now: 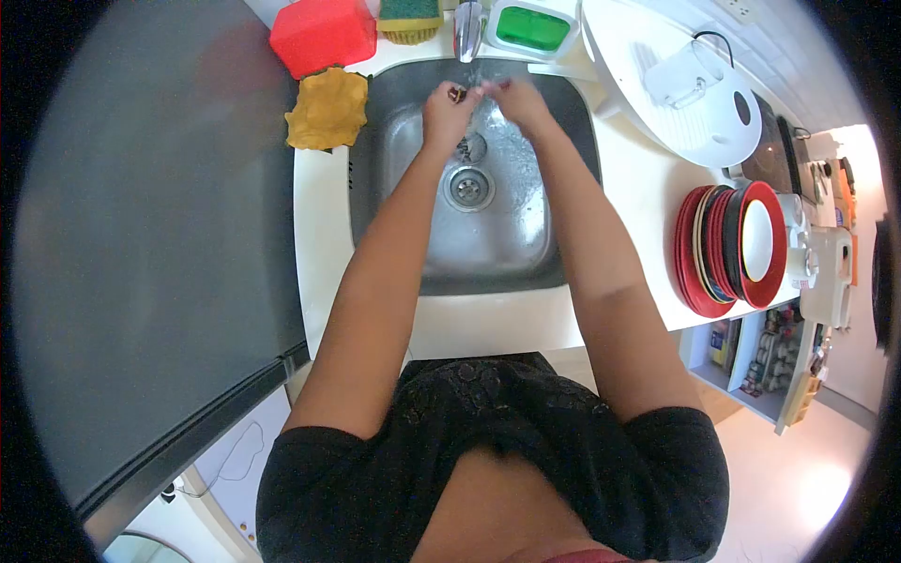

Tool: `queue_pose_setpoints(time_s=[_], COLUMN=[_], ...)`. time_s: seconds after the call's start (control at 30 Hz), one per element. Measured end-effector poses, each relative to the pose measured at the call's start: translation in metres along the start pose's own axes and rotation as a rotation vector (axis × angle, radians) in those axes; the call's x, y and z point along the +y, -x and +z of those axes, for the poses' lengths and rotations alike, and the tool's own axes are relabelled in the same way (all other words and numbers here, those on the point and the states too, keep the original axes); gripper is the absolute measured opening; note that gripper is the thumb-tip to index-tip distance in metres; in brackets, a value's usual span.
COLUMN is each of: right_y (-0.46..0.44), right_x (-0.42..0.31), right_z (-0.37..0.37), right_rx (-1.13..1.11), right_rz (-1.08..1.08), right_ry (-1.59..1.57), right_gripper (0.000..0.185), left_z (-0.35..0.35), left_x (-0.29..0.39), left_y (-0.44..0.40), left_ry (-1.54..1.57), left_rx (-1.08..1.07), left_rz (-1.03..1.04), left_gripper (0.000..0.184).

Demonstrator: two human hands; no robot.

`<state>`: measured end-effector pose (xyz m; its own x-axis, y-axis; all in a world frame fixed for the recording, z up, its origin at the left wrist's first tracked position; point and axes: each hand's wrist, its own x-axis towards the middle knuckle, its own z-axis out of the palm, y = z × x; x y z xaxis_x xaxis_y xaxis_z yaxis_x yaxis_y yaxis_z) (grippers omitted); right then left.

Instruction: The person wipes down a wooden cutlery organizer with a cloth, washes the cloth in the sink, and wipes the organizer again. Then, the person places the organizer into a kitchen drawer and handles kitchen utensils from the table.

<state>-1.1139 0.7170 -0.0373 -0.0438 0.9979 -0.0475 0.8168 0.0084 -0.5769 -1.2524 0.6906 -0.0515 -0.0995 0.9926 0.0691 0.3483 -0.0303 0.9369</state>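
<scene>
Dark object (457,94) at curled hands (449,114) (519,101), grip unclear, by sink edge (413,68), open basin (502,239) frontward

Both hands over far part of steel sink (507,244), under tap (468,36); water running. Left hand (450,114) and right hand (520,103) nearly meeting at fingertips; small dark item by left fingers, too small to identify. Drain (468,189) nearer. Far left: yellow cloth (328,109), red container (321,38). Far right: white drainer (694,141) with clear jug (678,80). Right counter: stacked plates (693,251), white bowl (757,240) on top.
</scene>
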Motion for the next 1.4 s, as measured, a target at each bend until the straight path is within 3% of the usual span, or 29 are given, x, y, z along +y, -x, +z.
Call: queue_pose_setpoints(time_s=[0.07,0.13,0.17,0.23,0.3,0.37,0.4,0.47,0.5,0.57,0.63,0.67,0.73,0.87,0.97,1.1,1.23,1.4], right_y=[0.032,0.076,0.089,0.103,0.104,0.106,0.112,0.121,0.122,0.125,0.123,0.124,0.129,0.138,0.141,0.149,0.148,0.151], right_x=[0.031,0.01,0.006,-0.001,0.001,0.01,0.009,0.008,0.004,-0.004,-0.007,-0.009,-0.02,-0.032,-0.035,-0.039,-0.039,-0.046], right_z=[0.031,0.03,0.032,0.034,0.031,0.029,0.025,0.015,0.006,-0.01,-0.014,-0.013,-0.009,-0.011,-0.012,-0.003,0.011,0.024], right_rx=[-0.223,-0.479,-0.473,-0.429,-0.35,-0.503,-0.497,-0.572,-0.567,-0.834,-0.851,-0.878,-0.804,-0.671,-0.7,-0.601,-0.516,-0.343], right_rz=[0.247,0.672,0.669,0.57,0.457,0.317,0.312,0.184,0.18,-0.001,0.034,0.071,0.139,0.265,0.254,0.179,0.267,0.256], right_ry=[-0.361,-0.968,-0.973,-1.702,-1.838,-2.058,-2.065,-1.759,-1.762,-1.482,-1.398,-1.31,-1.29,-1.309,-1.236,-1.338,-1.214,-1.101], right_gripper=[0.064,0.073,0.073,0.077,0.084,0.08,0.08,0.07,0.07,0.054,0.047,0.041,0.033,0.023,0.021,0.019,0.016,0.017], left_z=[0.001,0.006,0.01,0.018,0.02,0.018,0.012,0.001,-0.005,-0.014,-0.02,-0.02,-0.02,-0.023,-0.023,-0.022,-0.021,-0.014], left_x=[0.008,0.014,0.017,0.022,0.028,0.032,0.035,0.041,0.043,0.048,0.057,0.061,0.069,0.088,0.089,0.091,0.085,0.07], left_y=[0.006,0.02,0.029,0.049,0.067,0.074,0.073,0.067,0.059,0.057,0.057,0.056,0.056,0.065,0.066,0.073,0.075,0.072], left_ry=[0.04,0.058,0.057,0.166,0.198,0.225,0.15,0.072,0.063,0.053,0.279,0.277,0.384,0.461,0.353,0.224,0.238,0.217], left_rx=[0.056,0.111,0.108,-0.013,-0.073,-0.137,-0.142,-0.148,-0.271,-0.401,-0.705,-0.714,-0.873,-0.86,-0.826,-0.721,-0.644,-0.576], left_rz=[-0.033,0.073,0.08,0.027,0.008,-0.019,0.002,0.032,0.037,0.039,-0.075,-0.079,0.132,0.04,0.074,0.041,-0.062,-0.011], left_gripper=[0.036,0.035,0.035,0.034,0.033,0.032,0.031,0.029,0.029,0.028,0.027,0.027,0.02,0.016,0.014,0.027,0.04,0.046])
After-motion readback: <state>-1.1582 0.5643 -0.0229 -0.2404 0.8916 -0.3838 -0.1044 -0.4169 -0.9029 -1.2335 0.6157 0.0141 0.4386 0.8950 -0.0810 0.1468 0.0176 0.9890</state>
